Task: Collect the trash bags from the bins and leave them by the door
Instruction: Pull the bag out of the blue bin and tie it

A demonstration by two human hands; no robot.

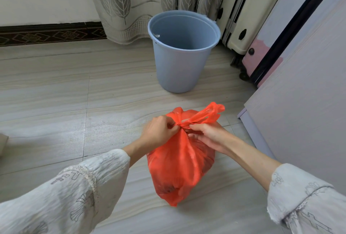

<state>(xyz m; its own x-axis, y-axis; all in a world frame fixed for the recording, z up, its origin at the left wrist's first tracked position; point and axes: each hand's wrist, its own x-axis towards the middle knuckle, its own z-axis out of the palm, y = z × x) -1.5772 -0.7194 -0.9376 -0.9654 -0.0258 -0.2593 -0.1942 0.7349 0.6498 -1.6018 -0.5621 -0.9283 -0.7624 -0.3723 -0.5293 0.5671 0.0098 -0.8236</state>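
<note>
A full red-orange trash bag (179,166) hangs above the tiled floor in front of me. My left hand (159,132) pinches the gathered neck of the bag from the left. From the right, my right hand (207,134) pinches the twisted handles at the same knot. The bag's loose handle loops stick up and to the right. Behind it on the floor stands a blue plastic bin (182,54), upright, with no bag inside.
A leaf-patterned curtain (131,5) hangs behind the bin. A cream suitcase (241,15) leans at the back right, next to a pale cabinet side (303,93) along the right. A dark patterned skirting (46,34) runs along the back wall.
</note>
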